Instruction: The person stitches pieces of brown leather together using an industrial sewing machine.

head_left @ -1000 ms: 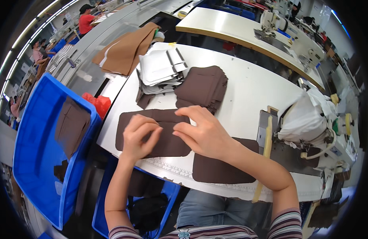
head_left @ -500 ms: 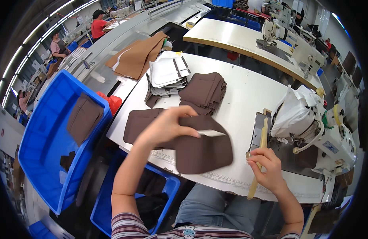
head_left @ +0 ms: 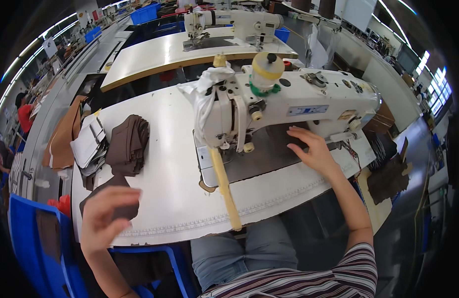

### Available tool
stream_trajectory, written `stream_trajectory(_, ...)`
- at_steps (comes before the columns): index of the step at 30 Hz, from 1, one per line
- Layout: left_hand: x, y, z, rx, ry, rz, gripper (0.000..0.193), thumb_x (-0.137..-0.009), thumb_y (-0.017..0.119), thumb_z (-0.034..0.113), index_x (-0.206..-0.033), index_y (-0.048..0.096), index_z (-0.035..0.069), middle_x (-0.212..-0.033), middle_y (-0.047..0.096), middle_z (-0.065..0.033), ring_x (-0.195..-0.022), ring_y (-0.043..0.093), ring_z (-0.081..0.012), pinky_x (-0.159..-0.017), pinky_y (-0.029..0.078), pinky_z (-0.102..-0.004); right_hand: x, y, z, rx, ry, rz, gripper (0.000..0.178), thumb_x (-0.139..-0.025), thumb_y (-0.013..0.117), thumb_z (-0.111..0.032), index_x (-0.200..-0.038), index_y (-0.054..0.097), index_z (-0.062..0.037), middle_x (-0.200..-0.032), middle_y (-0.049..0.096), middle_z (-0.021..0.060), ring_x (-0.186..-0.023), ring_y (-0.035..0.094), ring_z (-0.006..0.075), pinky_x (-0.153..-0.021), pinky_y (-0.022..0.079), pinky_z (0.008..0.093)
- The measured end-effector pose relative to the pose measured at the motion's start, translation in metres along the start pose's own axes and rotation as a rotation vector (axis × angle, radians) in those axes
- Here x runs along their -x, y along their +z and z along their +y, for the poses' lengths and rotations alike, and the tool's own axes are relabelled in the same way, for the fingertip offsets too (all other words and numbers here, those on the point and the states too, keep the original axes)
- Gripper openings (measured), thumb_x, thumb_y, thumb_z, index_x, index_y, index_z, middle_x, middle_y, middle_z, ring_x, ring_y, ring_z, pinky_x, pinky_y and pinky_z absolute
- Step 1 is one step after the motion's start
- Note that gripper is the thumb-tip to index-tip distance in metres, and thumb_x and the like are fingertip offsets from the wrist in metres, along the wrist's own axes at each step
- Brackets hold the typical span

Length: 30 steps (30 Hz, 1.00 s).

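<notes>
My left hand (head_left: 106,216) hovers at the table's left front, thumb and fingers apart and slightly blurred, with nothing between them. Partly behind it, a dark brown fabric piece (head_left: 128,202) lies on the white table. My right hand (head_left: 314,151) reaches under the arm of a white sewing machine (head_left: 301,102). Its fingers are stretched out and apart, at the edge of another dark brown piece (head_left: 281,139) on the machine bed. Whether the fingertips press on this piece I cannot tell. A yellow strip (head_left: 223,186) runs from beside the needle area to the table's front edge.
Left on the table stand a stack of brown pieces (head_left: 128,144) and a stack of white pieces (head_left: 89,141), beside tan material (head_left: 65,136). A blue bin (head_left: 26,238) is at the left, another (head_left: 177,265) below the table edge. A second sewing machine (head_left: 234,25) stands behind.
My view has swung right. My left hand has let go of the brown piece with the pale strip. My right hand has moved from beside the yellow strip to under the machine arm.
</notes>
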<state>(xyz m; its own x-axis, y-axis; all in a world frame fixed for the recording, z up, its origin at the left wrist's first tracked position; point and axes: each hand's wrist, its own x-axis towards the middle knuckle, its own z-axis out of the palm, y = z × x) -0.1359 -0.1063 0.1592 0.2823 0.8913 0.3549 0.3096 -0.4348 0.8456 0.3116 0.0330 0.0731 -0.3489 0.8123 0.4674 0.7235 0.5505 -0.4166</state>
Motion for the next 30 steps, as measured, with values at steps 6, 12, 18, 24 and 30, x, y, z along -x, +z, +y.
stream_trajectory(6, -0.037, 0.084, 0.108, 1.030, 0.368, -0.274, 0.013, -0.086, 0.066, 0.015, -0.095, 0.076, 0.017, -0.097, 0.073, -0.0045, -0.108, 0.064, -0.0241, -0.104, 0.034, -0.0616, 0.003, -0.012, 0.043, 0.150, -0.147, -0.196, 0.035, -0.083, 0.070, -0.023, -0.112, 0.066, -0.0037, -0.119, 0.064, 0.0149, -0.109, 0.062, 0.0299, -0.093, 0.050, 0.0378)
stream_trajectory(12, -0.044, 0.092, 0.066, 0.917, 0.843, -0.802, 0.019, -0.093, 0.056, 0.010, -0.087, 0.074, 0.009, -0.091, 0.072, -0.0073, -0.086, 0.068, -0.0254, -0.083, 0.051, -0.0534, -0.004, 0.008, 0.029, 0.442, -0.516, -0.116, 0.028, -0.086, 0.065, -0.022, -0.104, 0.065, -0.0003, -0.107, 0.067, 0.0170, -0.100, 0.066, 0.0266, -0.070, 0.058, 0.0355)
stream_trajectory(18, -0.069, 0.154, -0.007, 0.909, 0.261, -0.640, 0.022, -0.094, 0.057, 0.008, -0.107, 0.068, -0.007, -0.104, 0.068, -0.0194, -0.094, 0.067, -0.0292, -0.083, 0.053, -0.0375, -0.002, 0.001, 0.034, 0.515, -0.534, -0.236, 0.029, -0.091, 0.058, -0.022, -0.107, 0.064, 0.0018, -0.109, 0.066, 0.0183, -0.103, 0.065, 0.0281, -0.072, 0.057, 0.0342)
stream_trajectory(24, -0.108, 0.199, -0.042, 0.346, -0.143, -0.659, 0.020, -0.093, 0.060, 0.008, -0.107, 0.069, -0.003, -0.102, 0.070, -0.0147, -0.099, 0.066, -0.0205, -0.091, 0.050, -0.0322, -0.002, 0.007, 0.038, 0.515, -0.611, -0.139, 0.022, -0.082, 0.060, -0.013, -0.098, 0.064, 0.0019, -0.099, 0.068, 0.0188, -0.092, 0.068, 0.0275, -0.065, 0.057, 0.0348)
stream_trajectory(30, -0.124, 0.232, -0.069, 0.417, -0.399, -0.682, 0.023, -0.095, 0.058, 0.009, -0.114, 0.065, -0.001, -0.106, 0.069, -0.0090, -0.102, 0.064, -0.0145, -0.094, 0.049, -0.0274, 0.000, 0.016, 0.008, 0.459, -0.336, -0.064, 0.012, -0.075, 0.063, -0.011, -0.082, 0.063, -0.0016, -0.090, 0.068, 0.0143, -0.081, 0.068, 0.0248, -0.058, 0.055, 0.0351)
